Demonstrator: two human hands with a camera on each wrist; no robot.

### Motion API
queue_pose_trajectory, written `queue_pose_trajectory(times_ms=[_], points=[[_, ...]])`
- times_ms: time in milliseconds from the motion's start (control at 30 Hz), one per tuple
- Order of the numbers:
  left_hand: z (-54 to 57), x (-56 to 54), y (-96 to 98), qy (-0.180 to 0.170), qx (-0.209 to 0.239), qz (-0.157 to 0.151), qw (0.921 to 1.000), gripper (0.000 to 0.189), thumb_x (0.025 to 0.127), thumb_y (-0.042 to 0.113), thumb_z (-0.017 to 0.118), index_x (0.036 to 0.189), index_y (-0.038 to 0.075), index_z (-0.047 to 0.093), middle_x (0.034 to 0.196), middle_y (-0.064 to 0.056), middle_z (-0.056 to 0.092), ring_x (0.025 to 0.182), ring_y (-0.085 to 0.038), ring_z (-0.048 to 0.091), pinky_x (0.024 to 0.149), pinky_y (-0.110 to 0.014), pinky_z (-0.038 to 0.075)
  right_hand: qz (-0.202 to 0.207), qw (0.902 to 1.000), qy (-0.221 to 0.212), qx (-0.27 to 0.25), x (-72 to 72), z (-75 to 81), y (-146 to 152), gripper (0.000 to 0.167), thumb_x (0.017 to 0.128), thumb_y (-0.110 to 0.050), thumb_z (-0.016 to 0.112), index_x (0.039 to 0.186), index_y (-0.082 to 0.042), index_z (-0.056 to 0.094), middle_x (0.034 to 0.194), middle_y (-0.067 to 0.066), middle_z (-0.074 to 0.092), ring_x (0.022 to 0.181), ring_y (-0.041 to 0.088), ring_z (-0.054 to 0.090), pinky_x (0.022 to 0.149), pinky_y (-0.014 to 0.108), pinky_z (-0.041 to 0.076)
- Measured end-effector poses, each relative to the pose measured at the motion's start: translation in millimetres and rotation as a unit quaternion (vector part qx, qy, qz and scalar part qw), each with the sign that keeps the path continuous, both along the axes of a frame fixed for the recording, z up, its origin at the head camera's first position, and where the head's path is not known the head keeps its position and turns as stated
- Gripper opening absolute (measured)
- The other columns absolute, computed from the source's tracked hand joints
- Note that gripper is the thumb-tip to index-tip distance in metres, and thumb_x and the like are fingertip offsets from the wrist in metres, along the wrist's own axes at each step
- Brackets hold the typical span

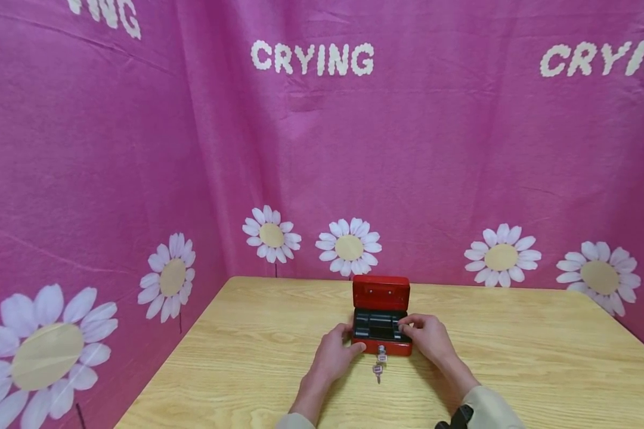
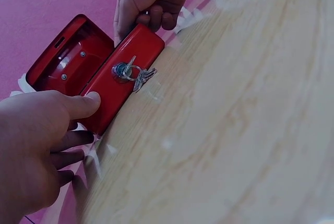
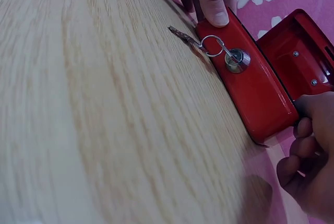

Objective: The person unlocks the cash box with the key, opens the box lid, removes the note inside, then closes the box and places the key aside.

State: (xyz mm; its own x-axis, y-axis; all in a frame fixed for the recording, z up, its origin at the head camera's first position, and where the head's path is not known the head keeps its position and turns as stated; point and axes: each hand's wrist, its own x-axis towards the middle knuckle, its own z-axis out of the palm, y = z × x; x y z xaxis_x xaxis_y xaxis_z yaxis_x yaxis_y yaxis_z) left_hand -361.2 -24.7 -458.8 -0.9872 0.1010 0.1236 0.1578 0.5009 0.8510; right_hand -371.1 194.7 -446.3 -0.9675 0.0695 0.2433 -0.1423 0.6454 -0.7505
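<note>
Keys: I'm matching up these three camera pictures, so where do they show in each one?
Head: the keys show low, right of centre, in front of the red box.
Left wrist: the keys show a little left of and above centre.
Right wrist: the keys show in the upper half, just right of centre.
Shared landmark: the round lock on the box's front, beside the keys in every view.

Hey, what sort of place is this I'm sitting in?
Probably a small staged filming booth, though I can't be sure: daisy-printed pink fabric hangs behind and left of a wood-grain table, on which a red box stands open.
</note>
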Motion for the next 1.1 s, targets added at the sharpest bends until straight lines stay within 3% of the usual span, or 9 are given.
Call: queue_pose_trajectory(times_ms=[233,567,800,1100], points=[[-0.8,-1.5,1.3,0.0,0.0,0.004,1.0,0.048,0.09,0.022,0.074,0.133,0.006,0.059,0.133,-0.01,0.065,0.128,-0.028,0.057,0.111,-0.053,0.042,-0.007,1.0,0.001,-0.006,-0.9,-0.6,-1.1,0.013,0.092,-0.009,0.064,0.096,-0.004,0.075,0.082,0.006,0.067,0.078,0.018,0.051,0.065,0.026,0.038],[0.2,-0.7,0.2,0.003,-0.003,0.003,1.0,0.049,0.09,0.021,0.074,0.133,0.005,0.059,0.133,-0.012,0.065,0.128,-0.029,0.057,0.11,-0.052,0.043,-0.009,0.9997,0.013,-0.021,-3.3,0.7,-1.6,0.013,0.094,-0.009,0.062,0.096,-0.005,0.074,0.065,0.0,0.048,0.066,0.014,0.044,0.056,0.023,0.032],[1.4,-0.2,-0.5,0.0,-0.005,0.006,1.0,0.047,0.09,0.021,0.074,0.132,0.006,0.06,0.133,-0.012,0.065,0.128,-0.03,0.057,0.111,-0.052,0.043,0.004,0.9992,0.01,-0.038,-1.4,7.0,-0.8,0.013,0.095,-0.009,0.062,0.099,-0.004,0.073,0.066,0.0,0.049,0.06,0.012,0.047,0.05,0.02,0.038],[-0.1,-0.9,0.3,-0.003,-0.007,0.002,1.0,0.046,0.089,0.02,0.074,0.131,0.006,0.06,0.133,-0.013,0.064,0.128,-0.031,0.057,0.111,-0.053,0.042,0.011,0.9996,0.001,-0.026,-0.6,14.5,6.6,0.014,0.096,-0.011,0.061,0.102,-0.005,0.072,0.074,0.003,0.052,0.072,0.016,0.045,0.056,0.024,0.035]])
